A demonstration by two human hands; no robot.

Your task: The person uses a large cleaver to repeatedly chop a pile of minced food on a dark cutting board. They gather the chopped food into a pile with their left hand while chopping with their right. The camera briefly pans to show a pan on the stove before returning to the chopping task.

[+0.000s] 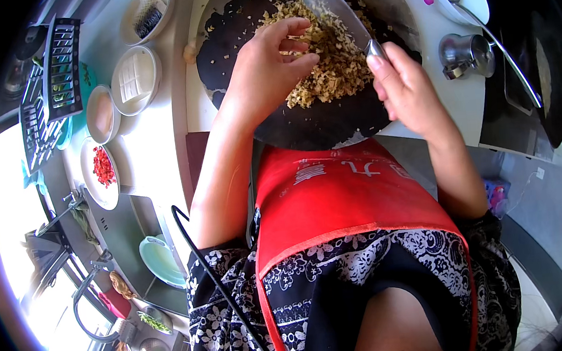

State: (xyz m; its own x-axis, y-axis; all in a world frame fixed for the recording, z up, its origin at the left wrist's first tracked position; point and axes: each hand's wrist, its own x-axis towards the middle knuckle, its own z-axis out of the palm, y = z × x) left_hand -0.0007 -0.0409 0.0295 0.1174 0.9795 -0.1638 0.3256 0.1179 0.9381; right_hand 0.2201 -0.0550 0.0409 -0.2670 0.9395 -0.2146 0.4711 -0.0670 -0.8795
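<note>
My right hand (405, 86) grips the handle of a cleaver (335, 13), its broad blade slanting up and left over a heap of finely chopped, yellow-brown food (325, 80). Just left of the blade, my left hand (274, 59) hovers at the heap with its fingers bent and thumb apart. Nothing shows in that hand, and I cannot tell whether its fingertips touch the food. Heap and scattered bits lie on a dark, round chopping board (302, 129) with worn, pale patches along its edge. The far part of the board runs out of view.
On the left counter stand bowls and plates with a white block (133, 78), pale food (103, 116) and chopped red pieces (103, 167). A sink (131, 222) holds a green basin (161, 264). To the right are a ladle (503, 44), a metal pot (469, 56) and a wok (548, 80).
</note>
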